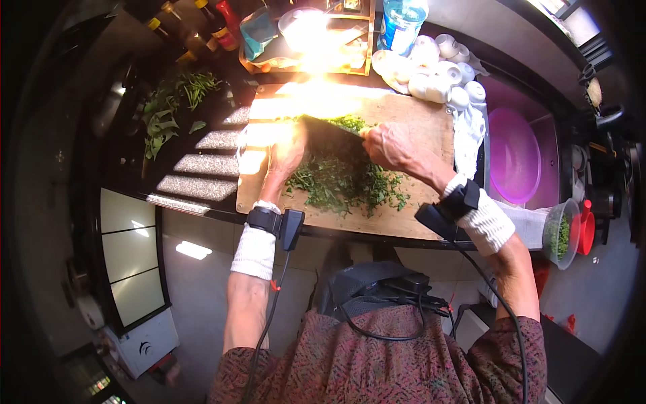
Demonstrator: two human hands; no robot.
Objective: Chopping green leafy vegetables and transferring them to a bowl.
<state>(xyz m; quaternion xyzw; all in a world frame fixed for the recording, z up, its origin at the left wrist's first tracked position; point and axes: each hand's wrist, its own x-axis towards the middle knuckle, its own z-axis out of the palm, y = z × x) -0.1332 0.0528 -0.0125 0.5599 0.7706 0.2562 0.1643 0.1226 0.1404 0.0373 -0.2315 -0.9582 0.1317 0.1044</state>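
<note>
A broad dark cleaver blade (330, 132) spans between my hands over chopped leafy greens (343, 182) on a wooden cutting board (419, 217). My right hand (388, 145) is closed around the cleaver's handle at the blade's right end. My left hand (288, 146) is at the blade's left end, in strong glare; whether its fingers grip the blade or only touch it, I cannot tell. Brighter green pieces (348, 121) lie beyond the blade. Sunlight washes out the board's far left part.
Loose green leaves (161, 118) lie on the dark counter at left. Upturned white cups (434, 81) crowd a cloth behind the board, beside a large blue bottle (401, 30). A purple basin (515, 154) stands in the sink at right, near a clear bowl of greens (561, 235).
</note>
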